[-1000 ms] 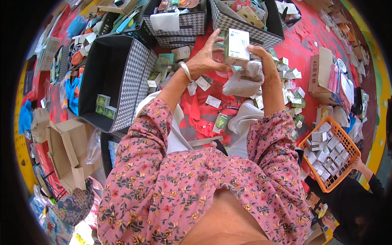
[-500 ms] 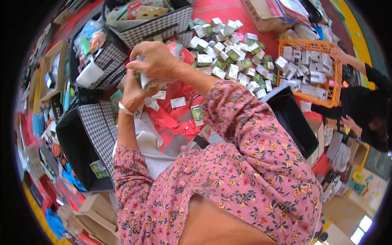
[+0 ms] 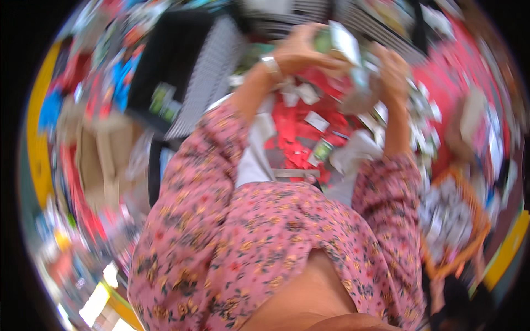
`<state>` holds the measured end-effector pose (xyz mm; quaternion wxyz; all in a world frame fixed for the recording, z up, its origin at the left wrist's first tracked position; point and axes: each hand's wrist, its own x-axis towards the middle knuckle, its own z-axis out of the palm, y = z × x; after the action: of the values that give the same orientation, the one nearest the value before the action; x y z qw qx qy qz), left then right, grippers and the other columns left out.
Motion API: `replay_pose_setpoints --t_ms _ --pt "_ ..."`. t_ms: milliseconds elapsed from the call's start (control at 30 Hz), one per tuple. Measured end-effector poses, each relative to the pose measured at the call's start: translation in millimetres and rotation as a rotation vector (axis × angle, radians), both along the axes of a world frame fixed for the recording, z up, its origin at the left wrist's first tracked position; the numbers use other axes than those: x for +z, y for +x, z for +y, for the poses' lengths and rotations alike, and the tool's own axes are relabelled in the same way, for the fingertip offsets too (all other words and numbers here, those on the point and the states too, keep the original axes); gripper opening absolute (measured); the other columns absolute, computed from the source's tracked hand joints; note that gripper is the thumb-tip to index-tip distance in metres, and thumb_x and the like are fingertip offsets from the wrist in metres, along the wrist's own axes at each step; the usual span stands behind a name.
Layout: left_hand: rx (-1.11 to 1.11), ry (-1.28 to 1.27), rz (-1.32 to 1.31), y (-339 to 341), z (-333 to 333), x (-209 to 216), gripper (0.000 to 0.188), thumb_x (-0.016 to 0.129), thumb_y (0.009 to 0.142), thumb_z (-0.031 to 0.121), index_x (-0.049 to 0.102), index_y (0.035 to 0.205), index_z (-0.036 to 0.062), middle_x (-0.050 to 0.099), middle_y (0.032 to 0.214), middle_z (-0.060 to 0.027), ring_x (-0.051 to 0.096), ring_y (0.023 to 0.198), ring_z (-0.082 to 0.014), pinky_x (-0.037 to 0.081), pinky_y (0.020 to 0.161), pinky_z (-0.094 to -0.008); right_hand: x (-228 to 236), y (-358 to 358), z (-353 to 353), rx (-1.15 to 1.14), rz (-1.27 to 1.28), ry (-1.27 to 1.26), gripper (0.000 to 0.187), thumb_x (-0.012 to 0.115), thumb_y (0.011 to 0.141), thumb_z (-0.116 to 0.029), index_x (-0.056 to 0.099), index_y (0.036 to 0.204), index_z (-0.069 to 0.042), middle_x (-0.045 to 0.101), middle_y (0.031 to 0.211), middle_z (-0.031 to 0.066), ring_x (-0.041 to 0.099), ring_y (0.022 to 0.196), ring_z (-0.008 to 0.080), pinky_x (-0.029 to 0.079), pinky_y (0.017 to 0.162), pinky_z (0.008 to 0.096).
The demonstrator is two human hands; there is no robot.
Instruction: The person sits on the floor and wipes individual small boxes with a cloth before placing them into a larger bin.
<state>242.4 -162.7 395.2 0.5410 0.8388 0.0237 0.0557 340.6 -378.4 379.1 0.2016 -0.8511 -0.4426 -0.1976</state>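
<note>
L hand (image 3: 306, 51): grip narrow, closed round green/wht box (image 3: 343, 43), upper ctr, held up in air betw. both hands.
R hand (image 3: 393, 70): held grey bundle (image 3: 360, 100), just below the box; edges too blurred to tell exact finger placement.
Silver band (image 3: 271, 64): circled wrist of L hand.
Floral shirt (image 3: 187, 248): pink, filled lower ctr, sleeves pushed to abt elbows.
Red floor covering (image 3: 288, 118): showed below hands, w/ scraps strewn abt.
White card (image 3: 316, 121): lay on the red, below & betw. hands.
Floor box (image 3: 321, 150): green/wht, lay nr white card, a bit lower.
Box heap (image 3: 424, 124): wht/green, spread on floor beyond R forearm, blurred.
Blk bin (image 3: 212, 74): checked side, stood L of L forearm; small green boxes (image 3: 164, 102) sat inside.
Cardboard ctn (image 3: 102, 160): brown, stood further L, below blk bin.
Orange basket (image 3: 479, 226): stood far R, held many small wht boxes (image 3: 444, 218).
Co-worker (image 3: 464, 306): dark clothes, partly in view below basket, blurred.
</note>
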Motion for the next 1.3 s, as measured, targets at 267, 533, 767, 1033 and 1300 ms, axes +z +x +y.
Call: replay_pose_setpoints --t_ms 267,533,767,1033,1300 --pt "0.405 -0.019 -0.133 -128.5 133.1 46.5 0.076 0.079 0.056 0.014 0.04 0.119 -0.0006 0.051 0.109 -0.0099 0.051 0.1 -0.0178 0.042 0.085 -0.0289 31.1 -29.8 21.9 -0.295 1.026 0.386 0.023 0.055 0.084 -0.021 0.06 0.081 0.001 0.055 0.07 0.003 0.051 0.062 0.0083 0.041 0.056 0.0202" --pt "0.766 0.121 0.279 -244.0 280.1 -36.7 0.077 0.081 0.054 0.018 0.04 0.116 -0.0019 0.053 0.104 -0.01 0.052 0.097 -0.0164 0.043 0.085 -0.028 -5.4 -4.1 -0.6 -0.203 1.109 0.416 0.021 0.055 0.084 -0.02 0.058 0.079 0.001 0.054 0.069 0.0003 0.046 0.06 0.0061 0.038 0.055 0.0197" --pt "0.75 0.695 0.913 -245.8 304.2 -126.2 0.093 0.075 0.044 0.052 0.044 0.121 0.0122 0.039 0.122 -0.0183 0.03 0.118 -0.0333 0.028 0.097 -0.0428 23.6 -36.0 34.6 -0.26 1.047 0.203 0.024 0.055 0.083 -0.022 0.056 0.074 0.0 0.049 0.065 -0.0017 0.04 0.058 0.006 0.034 0.053 0.0216" --pt "0.741 0.814 1.278 -257.1 299.9 -129.9 0.088 0.078 0.051 0.044 0.039 0.125 0.0174 0.033 0.125 -0.007 0.029 0.119 -0.0256 0.026 0.089 -0.0544 37.4 -52.1 60.1 -0.298 1.039 0.055 0.024 0.054 0.085 -0.021 0.057 0.076 0.001 0.054 0.071 0.0002 0.045 0.067 0.006 0.036 0.061 0.0207" --pt "0.264 1.229 0.795 -225.1 282.5 -138.3 0.039 0.055 0.074 0.019 0.051 0.113 0.0256 0.047 0.115 -0.0066 0.043 0.112 -0.0226 0.034 0.085 -0.0503 47.0 -46.0 42.6 -0.268 0.889 0.011 0.027 0.053 0.082 -0.02 0.06 0.088 0.005 0.06 0.077 0.0084 0.052 0.072 0.0141 0.041 0.069 0.0275"
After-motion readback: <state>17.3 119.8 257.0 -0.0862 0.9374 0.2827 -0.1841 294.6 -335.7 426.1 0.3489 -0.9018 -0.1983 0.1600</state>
